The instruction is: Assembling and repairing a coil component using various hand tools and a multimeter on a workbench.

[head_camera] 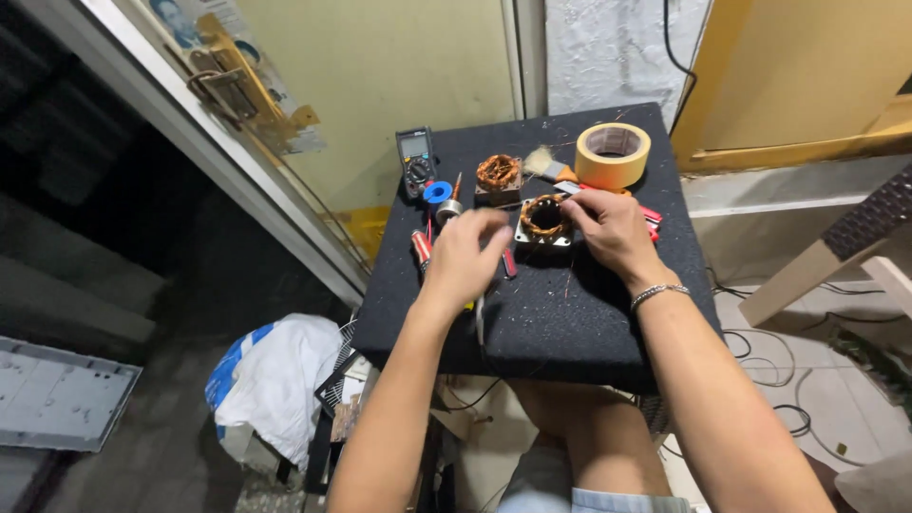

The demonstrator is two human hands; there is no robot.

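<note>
Copper-wound stator, on its metal plate at the centre of the frame, is flanked by both hands. Just left of it, the left hand is curled, holding nothing identifiable. On its right, the right hand touches its edge; the fingertips' grip is hidden.

arms: bare, no sleeves in view | right wrist: thin silver chain bracelet | left wrist: nothing worn | legs: light blue denim shorts, knees bare
</note>
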